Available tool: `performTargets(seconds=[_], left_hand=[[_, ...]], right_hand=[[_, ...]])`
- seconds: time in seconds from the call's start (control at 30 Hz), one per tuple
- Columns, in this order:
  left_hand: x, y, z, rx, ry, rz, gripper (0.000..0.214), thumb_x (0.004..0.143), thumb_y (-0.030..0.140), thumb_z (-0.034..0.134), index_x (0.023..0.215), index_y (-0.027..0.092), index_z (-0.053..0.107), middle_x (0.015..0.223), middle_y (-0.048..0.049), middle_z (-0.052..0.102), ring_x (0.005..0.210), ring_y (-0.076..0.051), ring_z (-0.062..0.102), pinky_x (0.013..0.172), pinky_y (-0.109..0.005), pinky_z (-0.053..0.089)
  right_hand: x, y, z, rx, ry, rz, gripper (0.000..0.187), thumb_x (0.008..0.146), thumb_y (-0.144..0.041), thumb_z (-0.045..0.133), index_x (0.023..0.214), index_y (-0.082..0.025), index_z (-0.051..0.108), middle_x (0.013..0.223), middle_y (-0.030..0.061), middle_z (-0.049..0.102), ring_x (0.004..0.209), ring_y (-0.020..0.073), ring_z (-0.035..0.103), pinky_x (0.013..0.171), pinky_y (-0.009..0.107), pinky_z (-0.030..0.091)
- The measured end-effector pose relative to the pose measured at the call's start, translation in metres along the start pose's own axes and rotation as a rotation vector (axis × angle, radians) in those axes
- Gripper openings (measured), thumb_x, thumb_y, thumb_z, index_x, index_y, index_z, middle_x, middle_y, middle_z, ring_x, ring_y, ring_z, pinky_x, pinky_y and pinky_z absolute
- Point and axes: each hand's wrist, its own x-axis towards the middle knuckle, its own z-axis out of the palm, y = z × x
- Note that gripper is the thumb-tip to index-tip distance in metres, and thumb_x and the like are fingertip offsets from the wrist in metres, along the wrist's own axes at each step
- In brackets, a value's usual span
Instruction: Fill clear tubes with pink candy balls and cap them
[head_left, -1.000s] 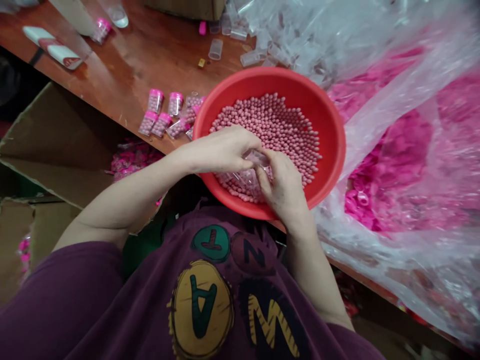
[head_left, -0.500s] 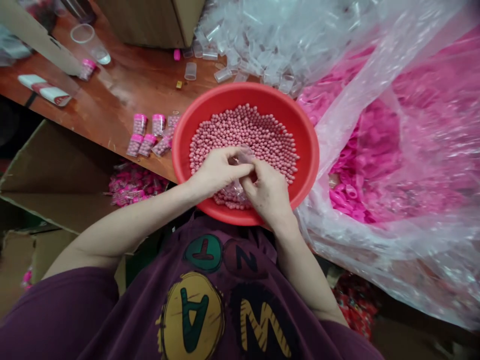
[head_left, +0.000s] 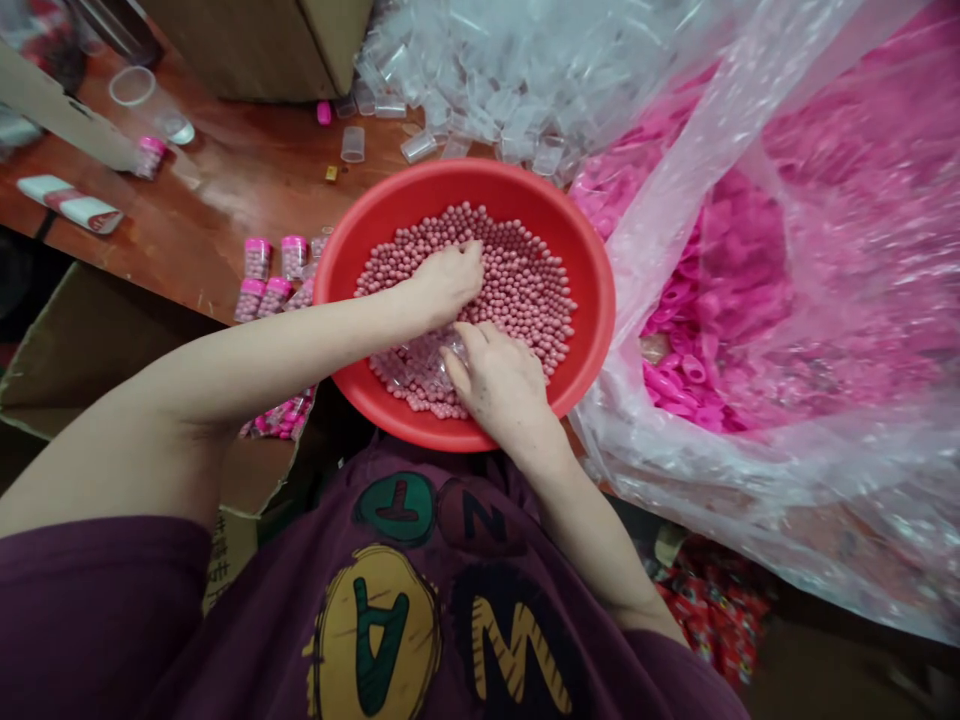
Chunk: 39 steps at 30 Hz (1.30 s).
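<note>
A red plastic bowl [head_left: 592, 270] stands at the table's near edge, filled with small pink balls [head_left: 525, 280]. My left hand [head_left: 448, 282] reaches into the balls near the bowl's middle, fingers curled down among them. My right hand [head_left: 499, 378] rests at the bowl's near side, closed around clear plastic tubes [head_left: 420, 362] that lie on the balls. What my left fingers hold is hidden.
Filled pink-capped tubes [head_left: 268, 272] lie left of the bowl on the wooden table [head_left: 225, 190]. A pile of empty clear tubes [head_left: 480, 90] sits behind it, a plastic bag of pink caps [head_left: 720, 280] to the right. An open cardboard box [head_left: 90, 340] stands at the left.
My left hand has let go of the tube both hands held and moved forward into the balls. My right hand has sunk lower onto the clear tubes.
</note>
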Motion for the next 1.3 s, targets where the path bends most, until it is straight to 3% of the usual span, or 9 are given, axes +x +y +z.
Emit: performTargets(seconds=[0.13,0.27,0.4,0.57,0.7,0.83,0.97,1.07,1.3], left_hand=[[0.029,0.009,0.011,-0.209,0.043,-0.027,0.050,0.097,-0.002,0.049,0.140,0.001,0.074,0.147,-0.0283,0.069,0.123,-0.035,0.079,0.100,-0.038,0.062],[0.036,0.002,0.025,-0.792,0.176,-0.024,0.044,0.088,0.007,0.068,0.131,0.010,0.076,0.124,-0.0122,0.079,0.116,-0.028,0.075,0.107,-0.039,0.059],[0.003,-0.006,0.022,-1.466,0.279,-0.006,0.030,0.083,0.006,0.073,0.112,0.013,0.073,0.108,-0.0042,0.074,0.105,-0.018,0.069,0.103,-0.033,0.055],[-0.065,0.002,0.006,-1.964,0.215,-0.060,0.012,0.089,0.010,0.074,0.098,0.016,0.071,0.101,-0.0019,0.071,0.093,-0.013,0.068,0.089,-0.026,0.053],[-0.100,0.017,0.005,-2.238,0.169,-0.163,0.016,0.102,0.024,0.070,0.115,0.016,0.076,0.108,-0.0077,0.078,0.085,-0.015,0.072,0.071,-0.025,0.053],[-0.110,0.024,0.009,-2.359,0.200,-0.197,0.026,0.106,0.030,0.063,0.125,0.016,0.074,0.107,-0.0090,0.080,0.081,-0.018,0.074,0.065,-0.027,0.055],[-0.113,0.017,0.010,-2.233,0.149,-0.177,0.035,0.111,0.037,0.052,0.132,0.018,0.073,0.110,-0.0117,0.081,0.092,-0.024,0.078,0.074,-0.034,0.062],[-0.115,0.012,0.007,-2.056,0.053,-0.167,0.046,0.115,0.042,0.038,0.134,0.018,0.073,0.108,-0.0141,0.081,0.103,-0.029,0.080,0.081,-0.041,0.066],[-0.113,0.014,0.006,-1.926,0.109,-0.214,0.072,0.120,0.045,0.009,0.138,0.016,0.072,0.102,-0.0167,0.081,0.106,-0.031,0.082,0.079,-0.044,0.068]], right_hand=[[-0.003,0.007,0.007,0.139,0.175,-0.005,0.035,0.119,-0.032,0.052,0.134,-0.013,0.077,0.121,0.0161,0.084,0.111,0.0301,0.080,0.096,0.040,0.059],[-0.008,0.016,0.013,0.441,0.488,-0.043,0.033,0.116,-0.031,0.056,0.137,-0.014,0.076,0.118,0.0118,0.085,0.102,0.0242,0.080,0.096,0.039,0.064],[-0.012,0.023,0.014,0.734,0.664,0.023,0.028,0.113,-0.031,0.060,0.136,-0.022,0.075,0.122,0.0080,0.084,0.098,0.0210,0.079,0.093,0.040,0.068],[-0.006,0.032,0.013,0.807,0.743,0.001,0.028,0.113,-0.027,0.054,0.136,-0.027,0.071,0.131,0.0086,0.078,0.121,0.0245,0.076,0.109,0.048,0.066],[0.001,0.039,0.010,0.779,0.673,-0.090,0.032,0.108,-0.022,0.054,0.135,-0.027,0.072,0.132,0.0081,0.075,0.124,0.0244,0.074,0.110,0.049,0.065],[0.004,0.038,0.007,0.779,0.549,-0.141,0.034,0.105,-0.022,0.056,0.134,-0.027,0.073,0.130,0.0077,0.074,0.117,0.0233,0.074,0.103,0.046,0.066],[-0.001,0.032,-0.001,0.695,0.501,-0.177,0.034,0.105,-0.026,0.055,0.133,-0.026,0.075,0.130,0.0087,0.075,0.119,0.0252,0.075,0.099,0.046,0.067],[-0.005,0.034,-0.014,0.420,0.449,-0.107,0.034,0.109,-0.025,0.050,0.130,-0.024,0.076,0.128,0.0108,0.078,0.116,0.0275,0.076,0.102,0.048,0.064],[0.000,0.041,-0.028,-0.337,-0.203,0.061,0.029,0.107,-0.017,0.054,0.116,-0.009,0.081,0.119,0.0231,0.082,0.106,0.0391,0.080,0.086,0.046,0.060]])
